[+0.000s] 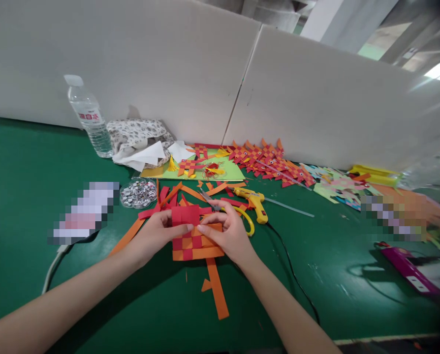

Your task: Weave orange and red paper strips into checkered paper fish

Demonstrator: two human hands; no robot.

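Note:
Between my two hands is a woven paper piece (187, 243) of red and orange strips in a checkered pattern. My left hand (163, 228) pinches its upper left side, the thumb lying across the red part. On its right edge, my right hand (229, 228) grips the orange strips, thumb close to the left thumb. Yellow-handled scissors (248, 221) lie just behind my right hand, partly hidden by it. Below the woven piece an orange paper strip (217, 290) rests on the table, beside a small orange scrap (206, 285).
A yellow glue gun (256, 200) with a black cord lies right of the scissors. Behind are loose strips, a tub of googly eyes (139, 192) and finished woven fish (267, 160). A water bottle (90, 118) stands far left; a purple power strip (404, 268) is at right.

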